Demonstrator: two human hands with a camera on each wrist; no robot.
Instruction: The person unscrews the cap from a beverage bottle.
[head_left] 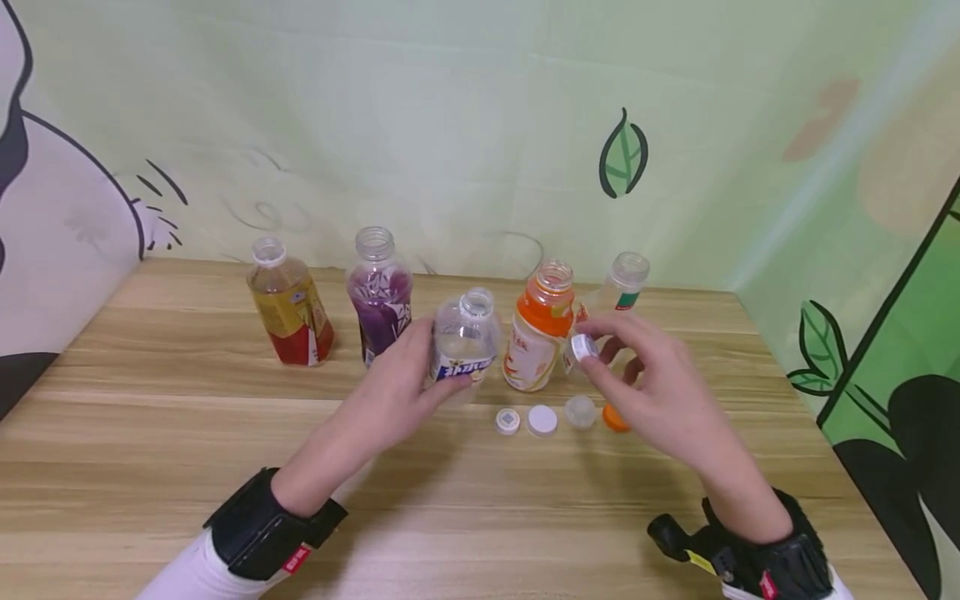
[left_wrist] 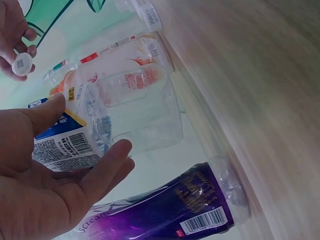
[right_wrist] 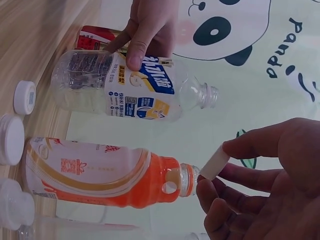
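My left hand [head_left: 393, 383] grips a clear, uncapped plastic bottle [head_left: 459, 337] with a blue and white label, thumb on one side and fingers on the other. In the right wrist view that bottle [right_wrist: 145, 87] stands with its threaded neck bare. Between thumb and fingertips, my right hand [head_left: 652, 387] pinches a white bottle cap [head_left: 583, 347], held near the neck of an orange bottle [head_left: 537, 333] and not on it. The orange bottle has no cap either. Behind the right hand, a clear bottle [head_left: 628, 271] with a green mark is partly hidden.
At the left stand a red and yellow drink bottle [head_left: 288, 308] and a purple bottle [head_left: 378, 296], both uncapped. Loose caps lie in a row in front: two white caps [head_left: 542, 420], a translucent cap [head_left: 580, 412] and an orange cap [head_left: 615, 418]. A printed cloth [head_left: 450, 142] hangs behind the table.
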